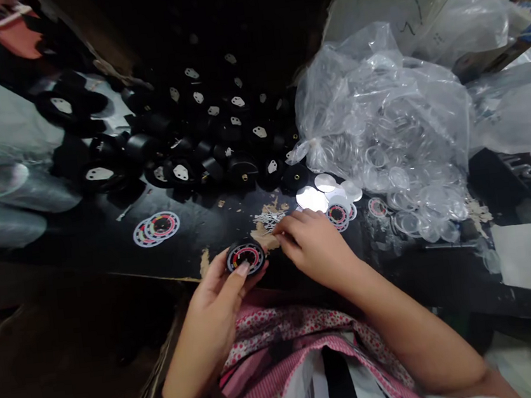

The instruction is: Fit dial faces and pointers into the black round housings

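In the head view my left hand is closed around a round black pressure gauge, its thumb resting on the printed dial face. My right hand reaches over the bench, thumb and fingertips pinched together beside a small heap of thin white pointers. Whatever lies between those fingertips is too small to make out. Just beyond the right hand are printed dial discs and shiny plain discs. Two more overlapping dial discs lie to the left.
Many black gauge housings with pale metal plates crowd the back. A clear plastic bag and loose transparent covers fill the right side. Wrapped cylinders stand at left, and a white card lies far right.
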`<state>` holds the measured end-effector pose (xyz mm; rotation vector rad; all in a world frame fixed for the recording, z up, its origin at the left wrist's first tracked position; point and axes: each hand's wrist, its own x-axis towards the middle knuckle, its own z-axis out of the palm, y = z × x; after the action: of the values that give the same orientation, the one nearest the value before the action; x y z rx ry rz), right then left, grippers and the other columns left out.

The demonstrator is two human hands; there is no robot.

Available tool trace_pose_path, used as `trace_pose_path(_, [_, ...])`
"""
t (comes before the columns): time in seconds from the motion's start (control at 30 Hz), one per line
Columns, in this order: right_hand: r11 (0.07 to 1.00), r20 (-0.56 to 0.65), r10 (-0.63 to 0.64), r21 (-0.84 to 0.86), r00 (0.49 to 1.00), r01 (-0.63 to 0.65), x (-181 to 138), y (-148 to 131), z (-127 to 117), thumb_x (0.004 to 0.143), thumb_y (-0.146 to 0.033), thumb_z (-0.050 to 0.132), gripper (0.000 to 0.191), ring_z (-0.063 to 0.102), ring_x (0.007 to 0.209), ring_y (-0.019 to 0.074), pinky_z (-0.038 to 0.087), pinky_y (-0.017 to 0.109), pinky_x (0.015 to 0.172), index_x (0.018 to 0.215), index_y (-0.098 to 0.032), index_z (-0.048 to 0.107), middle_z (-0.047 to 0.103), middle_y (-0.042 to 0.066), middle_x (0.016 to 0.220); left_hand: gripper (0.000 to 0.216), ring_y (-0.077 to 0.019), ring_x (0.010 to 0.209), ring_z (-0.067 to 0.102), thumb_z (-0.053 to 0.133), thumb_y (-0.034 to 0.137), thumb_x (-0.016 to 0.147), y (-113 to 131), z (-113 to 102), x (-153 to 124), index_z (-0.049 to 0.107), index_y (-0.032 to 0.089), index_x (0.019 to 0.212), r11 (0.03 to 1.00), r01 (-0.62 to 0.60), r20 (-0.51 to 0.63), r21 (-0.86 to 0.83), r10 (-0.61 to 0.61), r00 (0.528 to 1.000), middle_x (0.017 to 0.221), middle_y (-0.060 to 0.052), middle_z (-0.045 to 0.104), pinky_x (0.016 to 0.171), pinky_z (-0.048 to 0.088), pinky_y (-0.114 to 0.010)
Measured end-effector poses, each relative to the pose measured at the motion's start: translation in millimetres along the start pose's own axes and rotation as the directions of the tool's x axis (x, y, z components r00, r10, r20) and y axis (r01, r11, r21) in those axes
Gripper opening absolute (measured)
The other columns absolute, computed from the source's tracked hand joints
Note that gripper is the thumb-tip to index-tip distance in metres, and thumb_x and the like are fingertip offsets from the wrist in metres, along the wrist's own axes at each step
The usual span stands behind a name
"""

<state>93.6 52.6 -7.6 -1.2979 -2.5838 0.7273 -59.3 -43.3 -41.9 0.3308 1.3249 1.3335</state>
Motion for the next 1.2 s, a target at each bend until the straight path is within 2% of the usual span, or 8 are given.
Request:
trace_pose_path(0.13, [0.927, 0.042, -0.094, -0.361, 0.995, 0.103, 21.9, -5.6, 8.4, 0.097, -0.022, 0.051, 0.017, 0.059, 0.095, 0.0307, 0.041, 0.044, 0.079, 0.099, -0.015, 0.065, 0.070, 0.013, 0.101, 0.031, -0.0240, 0.101, 0.069, 0.079, 0.029, 0.073, 8.5, 0.9, -2.3, 0.070, 0.020, 0.101, 0.984, 0.044, -0.079, -0.172, -0.058, 0.995, 0.103, -0.005, 0.074, 0.101, 0.052, -0.044])
trace_pose_path(0.3, [0.887, 0.136, -0.158, -0.416, 0.978, 0.201, 33.4, -10.2, 7.3, 0.095, -0.019, 0.052, 0.015, 0.060, 0.094, 0.0305, 0.040, 0.044, 0.078, 0.097, -0.012, 0.065, 0.070, 0.014, 0.098, 0.030, -0.0260, 0.114, 0.065, 0.075, 0.031, 0.079, 5.5, 7.0, -1.2, 0.068, 0.019, 0.105, 0.967, 0.001, -0.088, -0.255, -0.024, 0.996, 0.111, -0.008, 0.073, 0.106, 0.048, -0.045])
trace_pose_path(0.43, [0.947, 0.138, -0.093, -0.293, 0.986, 0.131, 31.9, -9.5, 5.8, 0.094, -0.024, 0.055, 0.015, 0.061, 0.093, 0.0268, 0.040, 0.040, 0.081, 0.094, -0.013, 0.065, 0.071, 0.012, 0.097, 0.025, -0.0250, 0.121, 0.062, 0.072, 0.032, 0.082, 0.9, 13.0, 1.0, 0.068, 0.023, 0.104, 0.952, -0.067, -0.106, -0.300, 0.037, 0.994, 0.114, -0.005, 0.072, 0.110, 0.044, -0.044])
trace_pose_path(0.63, [0.994, 0.008, -0.027, -0.106, 1.000, 0.027, 10.9, -9.0, 6.4, 0.095, -0.032, 0.059, 0.017, 0.059, 0.098, 0.0257, 0.040, 0.039, 0.085, 0.100, -0.016, 0.065, 0.069, 0.009, 0.103, 0.016, -0.0250, 0.121, 0.062, 0.071, 0.030, 0.084, 2.9, 22.2, 4.3, 0.071, 0.023, 0.099, 0.954, -0.101, -0.033, -0.281, 0.096, 0.995, 0.114, -0.006, 0.072, 0.110, 0.044, -0.043])
trace_pose_path(0.8, [0.993, -0.042, -0.023, -0.119, 0.999, 0.018, -5.9, -3.9, 0.2, 0.098, -0.030, 0.055, 0.018, 0.056, 0.092, 0.0253, 0.039, 0.039, 0.081, 0.089, -0.017, 0.064, 0.067, 0.009, 0.093, 0.017, -0.0257, 0.116, 0.065, 0.069, 0.029, 0.085, 10.3, 26.5, 2.2, 0.072, 0.021, 0.100, 0.949, 0.000, 0.027, -0.315, 0.009, 1.000, 0.110, -0.008, 0.074, 0.106, 0.048, -0.044])
trace_pose_path(0.93, [0.981, -0.156, -0.027, 0.188, 0.987, 0.057, -17.3, -2.5, -6.8, 0.098, -0.026, 0.054, 0.015, 0.057, 0.085, 0.0193, 0.041, 0.034, 0.079, 0.087, -0.019, 0.061, 0.065, 0.004, 0.086, 0.041, -0.0246, 0.113, 0.067, 0.070, 0.034, 0.084, 11.5, 30.7, 4.2, 0.063, 0.029, 0.124, 0.963, 0.006, 0.017, -0.268, -0.001, 1.000, 0.113, -0.006, 0.074, 0.105, 0.048, -0.044])
trace_pose_path(1.0, [0.945, -0.181, -0.012, 0.319, 0.983, 0.070, -21.2, -4.2, -9.2, 0.099, -0.026, 0.053, 0.014, 0.057, 0.084, 0.0176, 0.042, 0.032, 0.079, 0.088, -0.020, 0.060, 0.064, 0.003, 0.086, 0.043, -0.0248, 0.116, 0.065, 0.072, 0.034, 0.082, 7.9, 35.2, 6.2, 0.063, 0.030, 0.124, 0.981, -0.017, 0.013, -0.191, 0.020, 1.000, 0.118, -0.004, 0.072, 0.105, 0.049, -0.042])
trace_pose_path(1.2, [0.962, -0.144, 0.049, 0.275, 0.988, -0.008, -25.3, -8.8, -13.5, 0.096, -0.020, 0.056, 0.012, 0.055, 0.083, 0.0180, 0.040, 0.033, 0.076, 0.085, -0.019, 0.059, 0.062, 0.004, 0.086, 0.034, -0.0247, 0.124, 0.059, 0.071, 0.034, 0.084, -8.1, 42.1, 5.8, 0.066, 0.029, 0.118, 0.998, -0.025, 0.134, -0.051, 0.031, 0.991, 0.126, -0.002, 0.068, 0.112, 0.042, -0.039])
